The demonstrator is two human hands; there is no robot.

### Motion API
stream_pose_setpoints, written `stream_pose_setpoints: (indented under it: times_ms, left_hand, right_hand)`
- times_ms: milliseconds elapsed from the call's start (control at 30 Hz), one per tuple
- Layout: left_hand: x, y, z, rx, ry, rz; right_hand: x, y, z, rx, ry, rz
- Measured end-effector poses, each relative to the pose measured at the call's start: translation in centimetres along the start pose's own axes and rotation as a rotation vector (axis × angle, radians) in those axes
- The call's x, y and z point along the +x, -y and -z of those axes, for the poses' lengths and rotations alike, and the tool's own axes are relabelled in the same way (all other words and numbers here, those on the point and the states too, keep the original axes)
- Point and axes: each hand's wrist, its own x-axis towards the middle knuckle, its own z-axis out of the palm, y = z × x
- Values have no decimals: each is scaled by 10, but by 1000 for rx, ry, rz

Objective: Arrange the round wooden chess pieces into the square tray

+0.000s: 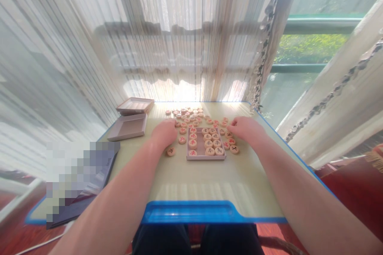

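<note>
A small grey tray (200, 156) lies in the middle of the table and holds several round wooden chess pieces (209, 143) with red or black characters. More pieces (187, 115) lie loose on the table beyond and beside it. My left hand (164, 132) rests just left of the tray, fingers curled down over the loose pieces. My right hand (247, 128) sits to the tray's right, fingers bent with the tips at a piece near the tray's far corner. Whether either hand grips a piece is hidden.
The table (209, 183) is pale with a blue rim and a blue groove at its near edge. A flat box lid (128, 126) and a box base (135, 104) lie at the far left. A dark folder (86, 183) rests at the left. Sheer curtains hang behind.
</note>
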Motion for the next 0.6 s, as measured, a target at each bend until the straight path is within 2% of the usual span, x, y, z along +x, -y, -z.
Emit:
stream_pose_setpoints:
  times_ms: [67,233,300,433,600]
  left_hand:
    - [0,0,0,-8,-5,10]
    - [0,1,-3,-44,-29,75]
    - [1,1,-4,-49,-41,85]
    - [1,1,-4,-35,-38,103]
    - [3,-1,0,0,-10,117]
  right_hand:
    - [-1,1,-2,41,-48,24]
    - [7,1,-20,146,-273,285]
    - [13,-2,-27,188,-315,316]
    - [26,-9,-35,261,-270,241]
    - [31,-14,-34,382,-253,88]
